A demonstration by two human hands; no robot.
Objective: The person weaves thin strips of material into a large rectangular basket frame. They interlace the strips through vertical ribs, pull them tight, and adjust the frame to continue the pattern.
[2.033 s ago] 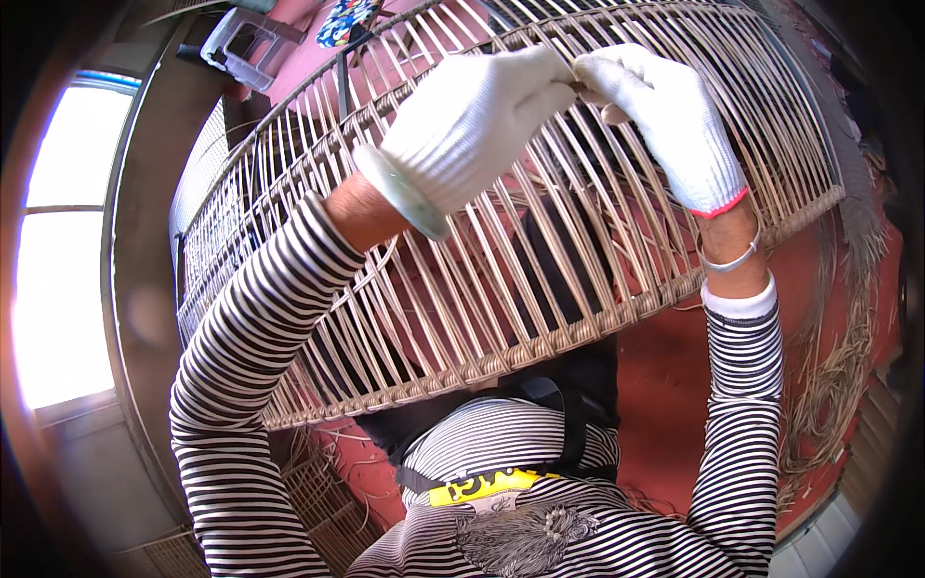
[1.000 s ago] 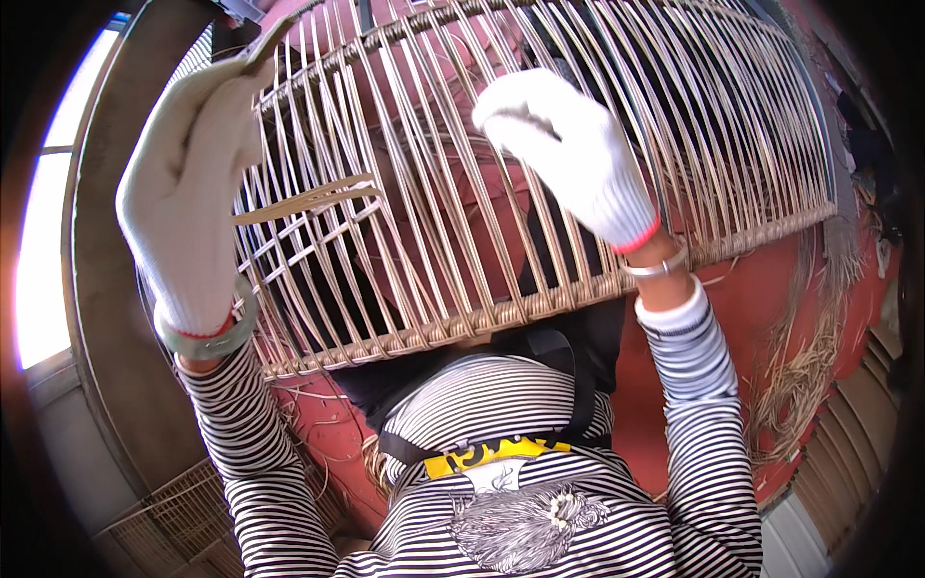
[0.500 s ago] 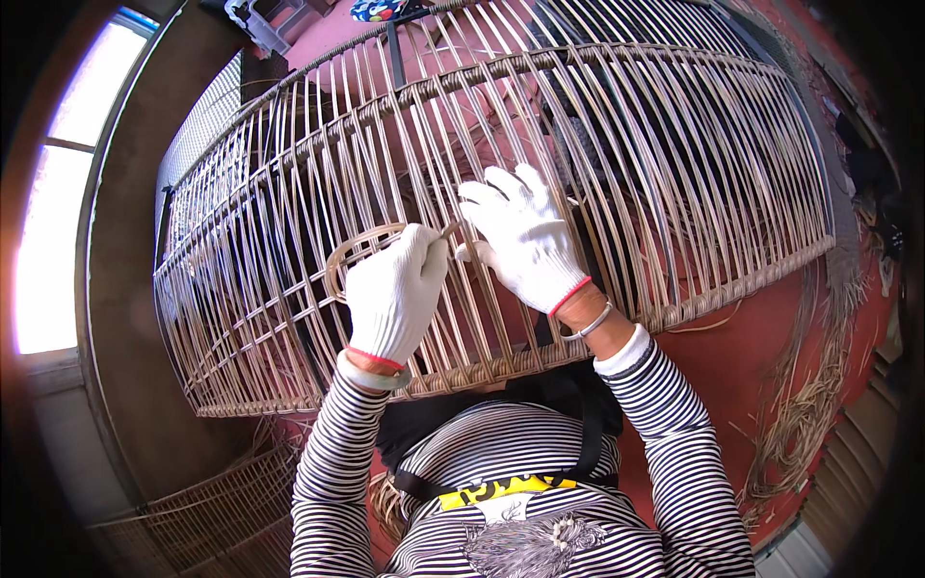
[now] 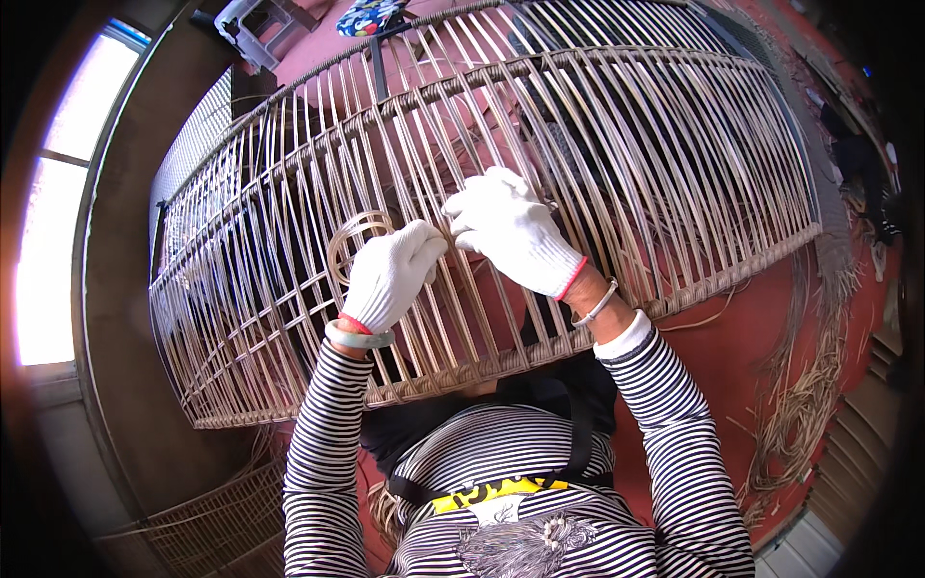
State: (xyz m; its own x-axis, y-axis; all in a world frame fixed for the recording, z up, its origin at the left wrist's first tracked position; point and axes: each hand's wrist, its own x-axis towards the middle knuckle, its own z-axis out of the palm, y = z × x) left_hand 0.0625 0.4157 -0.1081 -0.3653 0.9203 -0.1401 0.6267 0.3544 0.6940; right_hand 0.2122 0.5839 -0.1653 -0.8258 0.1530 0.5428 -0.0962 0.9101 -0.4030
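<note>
My left hand (image 4: 390, 275) is pinching a coiled wicker strand (image 4: 336, 254). Just right, my right hand (image 4: 509, 231) is curling, its grip hidden.

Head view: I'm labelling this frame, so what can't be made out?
All in the head view:
Pale strand: the part within the left hand, hidden by that hand.
Right hand: whether it grips the strand, hidden by its own back.
Patterned item: its top, cut off by the upper edge.
Dark things, far right: too small and blurred.
</note>
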